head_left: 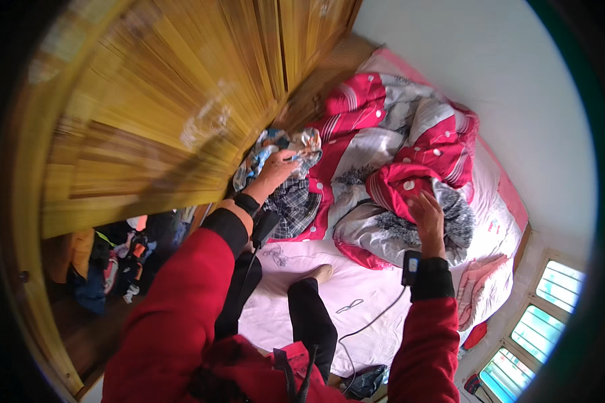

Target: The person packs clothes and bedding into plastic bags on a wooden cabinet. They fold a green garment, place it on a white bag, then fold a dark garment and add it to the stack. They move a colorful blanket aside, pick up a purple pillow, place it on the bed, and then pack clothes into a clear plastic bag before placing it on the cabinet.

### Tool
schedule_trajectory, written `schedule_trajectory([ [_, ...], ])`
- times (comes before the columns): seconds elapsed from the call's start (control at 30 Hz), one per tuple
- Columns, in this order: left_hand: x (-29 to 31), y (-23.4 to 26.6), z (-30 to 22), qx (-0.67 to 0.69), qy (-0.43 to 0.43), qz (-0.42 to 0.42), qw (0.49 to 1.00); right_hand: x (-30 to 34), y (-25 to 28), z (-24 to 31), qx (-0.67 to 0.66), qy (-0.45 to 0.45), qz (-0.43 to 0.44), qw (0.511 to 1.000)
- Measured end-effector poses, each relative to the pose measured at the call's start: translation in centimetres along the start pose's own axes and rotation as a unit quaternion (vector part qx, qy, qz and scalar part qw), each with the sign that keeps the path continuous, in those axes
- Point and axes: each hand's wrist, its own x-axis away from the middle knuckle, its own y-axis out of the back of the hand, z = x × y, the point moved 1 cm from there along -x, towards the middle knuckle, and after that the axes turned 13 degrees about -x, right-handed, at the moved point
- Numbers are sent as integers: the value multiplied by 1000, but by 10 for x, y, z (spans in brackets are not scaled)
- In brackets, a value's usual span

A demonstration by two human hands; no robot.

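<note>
My left hand is closed on a crumpled, multicoloured patterned garment beside the wooden wardrobe door. Just below that hand a dark checked cloth lies on the bed. A red, white and grey quilt with pale dots and stripes is heaped across the far half of the bed. On its near right part, my right hand grips a red fold, next to a rumpled grey, dark-patterned section. Part of its grip is hidden by the cloth.
The pink bed sheet spreads under my legs, with a pair of glasses on it. A cable runs from my right wrist device. Folded pink bedding sits at the right edge. The wardrobe door stands at left, clothes below.
</note>
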Motion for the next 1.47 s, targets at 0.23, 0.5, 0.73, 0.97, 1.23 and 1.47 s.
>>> schedule_trajectory([
  [0.23,-31,-84,91,-11,16,45,999,-15,0,-156,-75,-172,-32,982],
  [0.5,-73,-134,143,-326,-105,11,940,-41,24,-207,-29,-183,-44,982],
  [0.73,-77,-158,181,-442,-97,51,890,-63,23,-246,-14,-206,-30,978],
  [0.97,-57,-138,191,-305,-67,42,949,-55,-12,-269,80,-243,9,967],
  [1.23,8,-128,107,22,-267,191,944,-17,-77,-272,431,190,268,841],
  [1.47,11,-104,74,181,-179,317,913,-3,-36,-234,452,-147,431,767],
])
